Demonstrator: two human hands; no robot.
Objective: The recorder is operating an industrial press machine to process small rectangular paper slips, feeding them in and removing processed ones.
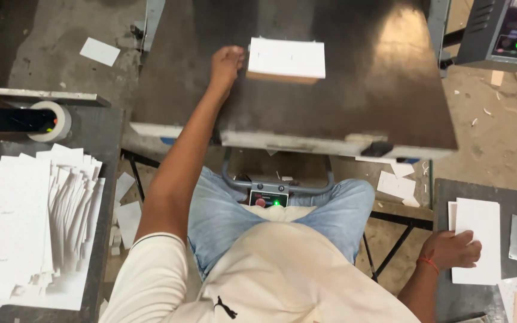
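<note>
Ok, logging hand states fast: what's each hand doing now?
Left hand: closed, against the stack.
Right hand: holding white cards.

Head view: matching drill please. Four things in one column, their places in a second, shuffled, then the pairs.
Things:
1. white stack
2. tape roll
3. fanned white sheets
4. white card

Places:
A. under the right hand on the small table to the right
B. on the dark machine plate, beside the left hand
C. spread over the left table
D. at the far end of the left table, on a dispenser

Pairs: 1-B, 2-D, 3-C, 4-A
</note>
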